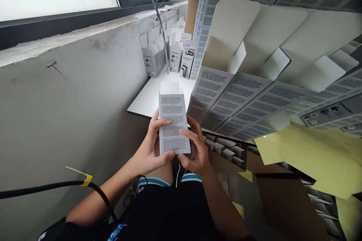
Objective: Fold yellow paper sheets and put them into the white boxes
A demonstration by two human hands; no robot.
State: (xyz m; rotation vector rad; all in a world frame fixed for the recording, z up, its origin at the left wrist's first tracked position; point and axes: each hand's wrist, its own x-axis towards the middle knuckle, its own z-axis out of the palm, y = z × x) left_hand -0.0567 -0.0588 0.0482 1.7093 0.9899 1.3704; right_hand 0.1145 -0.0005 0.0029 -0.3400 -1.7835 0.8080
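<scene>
Printed carton (174, 124) upright between left hand (154, 145) and right hand (196, 147), both clamped on it

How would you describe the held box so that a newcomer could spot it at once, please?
Find the white table beside the grey wall. In front of the wearer, the left hand and right hand hold a text-covered box with blue headings. Unlike the boxes standing on the table, it is between two hands.

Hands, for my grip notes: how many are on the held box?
2: the left hand at the left side of the printed box, the right hand at its right side. No other shows.
</scene>
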